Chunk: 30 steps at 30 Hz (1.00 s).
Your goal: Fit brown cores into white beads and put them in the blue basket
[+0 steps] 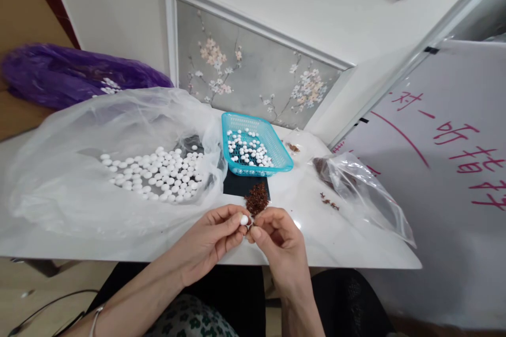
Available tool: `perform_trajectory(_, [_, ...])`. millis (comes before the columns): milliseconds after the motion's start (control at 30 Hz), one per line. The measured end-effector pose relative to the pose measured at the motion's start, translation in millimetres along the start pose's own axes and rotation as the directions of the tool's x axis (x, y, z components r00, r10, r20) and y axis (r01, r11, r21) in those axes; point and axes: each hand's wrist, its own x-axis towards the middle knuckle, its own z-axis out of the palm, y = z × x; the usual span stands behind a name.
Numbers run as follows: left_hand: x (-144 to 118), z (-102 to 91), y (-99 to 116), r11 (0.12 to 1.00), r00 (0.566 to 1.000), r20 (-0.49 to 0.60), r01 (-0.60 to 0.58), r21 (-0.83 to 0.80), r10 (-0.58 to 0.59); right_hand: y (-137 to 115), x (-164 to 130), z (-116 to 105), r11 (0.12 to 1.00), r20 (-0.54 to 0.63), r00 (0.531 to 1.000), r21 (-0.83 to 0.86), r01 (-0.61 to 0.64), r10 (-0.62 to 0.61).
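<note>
Pinching 1 white bead between left hand fingertips, right hand fingers closed against it, brown pile just beyond; likely needing steady fingertip alignment next.

Table: white top under my fingers.
Wall: white, beyond my fingers, with a framed blossom painting.
Board: white, pink writing, right of my fingers.
Floor: pale wood, lower left.
</note>
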Motion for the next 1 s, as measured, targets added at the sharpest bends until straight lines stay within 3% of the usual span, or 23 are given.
perform_trajectory(267, [0, -1.0, 1, 1.000, 1.000, 0.028, -0.012, -0.014, 0.012, 0, -2, 1, 0.999, 0.052, 0.998, 0.004, -0.033, 0.033])
perform_trajectory(500, [-1, -1.6, 0, 1.000, 0.999, 0.037, -0.007, 0.011, 0.006, -3, -4, 5, 0.998, 0.007, 1.000, -0.054, -0.015, 0.015])
perform_trajectory(1000, [0, -3.1, -3, 0.999, 0.999, 0.027, -0.032, -0.004, 0.033, -4, -5, 14, 0.985, -0.003, 0.996, -0.145, 0.088, -0.089])
